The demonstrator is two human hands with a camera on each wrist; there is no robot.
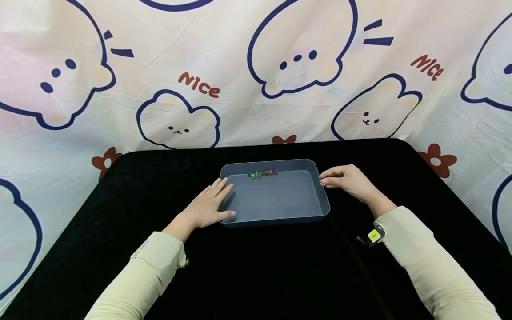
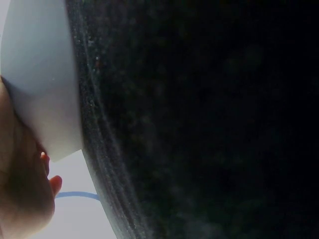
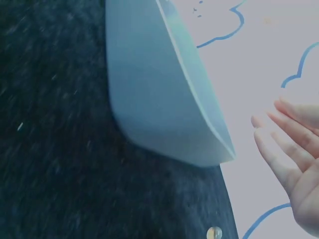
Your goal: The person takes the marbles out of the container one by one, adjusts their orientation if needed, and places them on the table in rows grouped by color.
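A grey tray lies between the two hands on the black-covered counter, its open side up. The left hand rests at the tray's left end, fingers spread and straight, reaching over the rim. The right hand is at the opposite end, thumb and fingertips drawn close together by the rim; whether they pinch the rim, some tiny thing or nothing, I cannot tell at this size. Beyond the left hand's fingertips, inside the tray along its far wall, sit small green beads, with reddish beads beside them on the side toward the right hand. The right wrist view shows one clear bead on the black cover, outside the tray. The tray looks light, stiff and smooth, best held by both short ends, level; the beads look hard and slippery, likely to roll if it tips, and suit a fingertip-and-thumb pinch. The counter's far edge runs just past the tray, with the printed curtain behind it, so there is little room forward of the hands; more of the counter stretches back between the forearms and out past either hand.
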